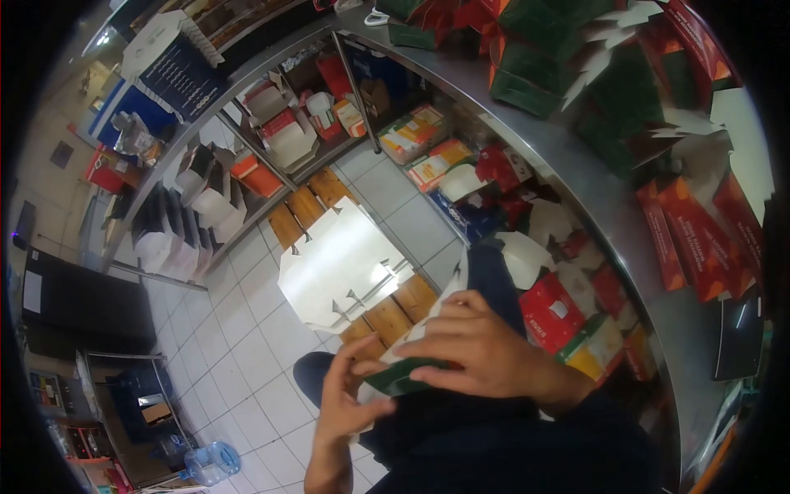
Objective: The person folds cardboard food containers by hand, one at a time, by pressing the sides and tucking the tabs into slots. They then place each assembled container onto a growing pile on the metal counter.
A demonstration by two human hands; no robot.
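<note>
Under the metal counter (599, 202), the shelf (329, 159) holds cartons, some open; I can't see into the blue water jug (214, 463). My right hand (485, 350) holds the green-and-white carton (403, 379) above my lap, fingers curled over it; my left hand (344, 395) is at its end, thumb and fingers apart. The red cartons (695, 239) have pale lettering, too small to read.

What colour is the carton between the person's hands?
The carton shows dark green in the head view.
</note>
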